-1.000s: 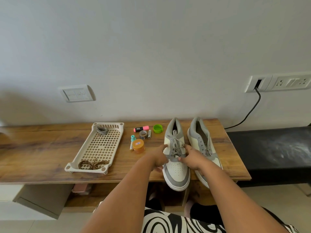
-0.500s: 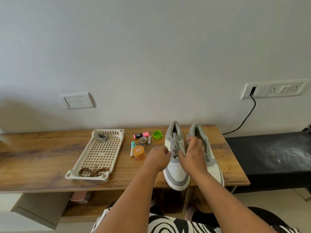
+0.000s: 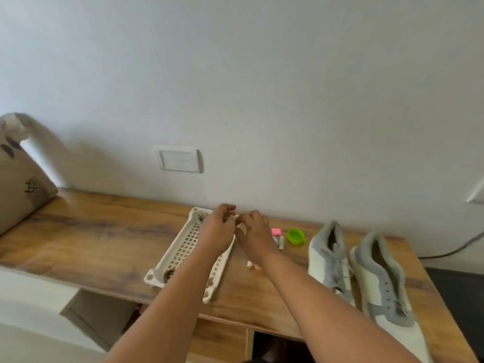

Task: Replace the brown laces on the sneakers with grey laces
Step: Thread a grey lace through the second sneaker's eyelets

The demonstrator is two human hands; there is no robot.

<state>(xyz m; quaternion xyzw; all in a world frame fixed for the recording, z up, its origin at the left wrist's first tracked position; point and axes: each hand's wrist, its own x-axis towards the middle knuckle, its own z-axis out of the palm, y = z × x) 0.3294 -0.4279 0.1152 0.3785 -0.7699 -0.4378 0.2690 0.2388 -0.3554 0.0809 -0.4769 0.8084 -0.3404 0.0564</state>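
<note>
No readable text, brand, number or sign anywhere, dark marks on the cardboard box (image 3: 18,176) at far left too blurred to make out, wall switch plate (image 3: 179,159) blank, sneakers (image 3: 366,271) showing no legible logo

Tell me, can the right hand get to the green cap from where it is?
Probably yes: the green cap sits in the open just right of the right hand, with only a pink marker nearby.
</note>
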